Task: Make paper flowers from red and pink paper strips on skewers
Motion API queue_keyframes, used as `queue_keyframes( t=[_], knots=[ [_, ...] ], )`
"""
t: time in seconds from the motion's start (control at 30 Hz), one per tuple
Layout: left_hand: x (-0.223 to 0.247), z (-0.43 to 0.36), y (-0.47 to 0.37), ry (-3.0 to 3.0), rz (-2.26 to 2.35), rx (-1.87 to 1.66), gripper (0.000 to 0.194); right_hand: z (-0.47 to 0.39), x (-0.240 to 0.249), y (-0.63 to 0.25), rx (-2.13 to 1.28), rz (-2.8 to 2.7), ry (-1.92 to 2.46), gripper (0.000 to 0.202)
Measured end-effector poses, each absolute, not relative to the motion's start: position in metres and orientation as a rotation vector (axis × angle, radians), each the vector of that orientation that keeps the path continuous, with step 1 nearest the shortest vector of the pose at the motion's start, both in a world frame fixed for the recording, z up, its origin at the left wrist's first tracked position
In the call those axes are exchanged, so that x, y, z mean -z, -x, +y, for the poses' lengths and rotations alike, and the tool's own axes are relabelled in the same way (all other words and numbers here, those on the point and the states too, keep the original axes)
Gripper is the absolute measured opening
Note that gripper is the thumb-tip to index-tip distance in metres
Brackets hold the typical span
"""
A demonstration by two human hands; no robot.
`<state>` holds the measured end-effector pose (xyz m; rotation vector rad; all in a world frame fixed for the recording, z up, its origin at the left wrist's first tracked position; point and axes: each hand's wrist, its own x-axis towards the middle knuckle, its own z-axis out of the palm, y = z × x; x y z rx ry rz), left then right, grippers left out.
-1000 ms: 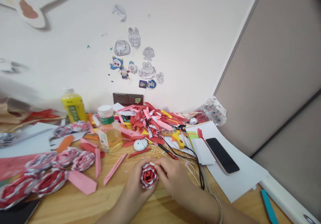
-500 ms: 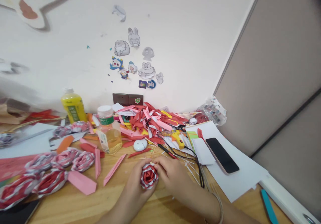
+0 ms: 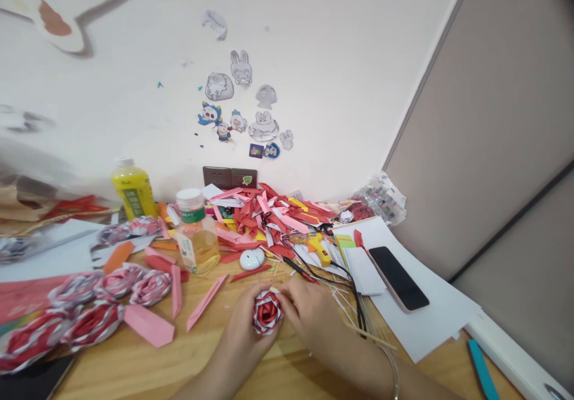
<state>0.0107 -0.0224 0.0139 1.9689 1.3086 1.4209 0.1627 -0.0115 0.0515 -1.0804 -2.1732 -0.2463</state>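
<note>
Stick [image 3: 374, 337] newly by right wrist [image 3: 359, 361], fingers' [image 3: 291, 302] hold unclear; rose [image 3: 268, 312] clamped in left fingers [image 3: 269, 341]

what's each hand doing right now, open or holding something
Left hand: closed around the red-and-white paper flower.
Right hand: curled at the flower's edge; whether it grips anything cannot be told.

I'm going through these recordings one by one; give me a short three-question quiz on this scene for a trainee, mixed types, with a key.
1. Which hand cups the red and white paper flower?
2. True or false: in the picture, the yellow glue gun lies to the left of the phone on the right.
3. Fill in: the jar with the green label has a ____ lid.

Key: 1. The left hand. 2. True. 3. White.
</note>
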Motion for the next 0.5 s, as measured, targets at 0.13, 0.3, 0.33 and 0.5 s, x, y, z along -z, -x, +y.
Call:
queue_keyframes(
  t=[0.13, 0.3, 0.33, 0.5],
  knots=[
    [-0.0121, -0.0225, -0.0097, -1.964, 1.334, -1.419, 0.037, -0.0115, -0.0559, -0.1628, 0.407, -2.183, 0.974, 0.039],
    [-0.0128, -0.0228, -0.0099, -1.981, 1.335, -1.429, 0.037, -0.0122, -0.0558, -0.1632, 0.459, -2.202, 0.945, 0.04],
    [-0.0129, -0.0227, -0.0101, -1.987, 1.335, -1.43, 0.037, -0.0123, -0.055, -0.1635, 0.461, -2.208, 0.932, 0.039],
    [-0.0132, -0.0224, -0.0113, -1.988, 1.327, -1.434, 0.036, -0.0111, -0.0501, -0.1643, 0.461, -2.21, 0.909, 0.03]
  ],
)
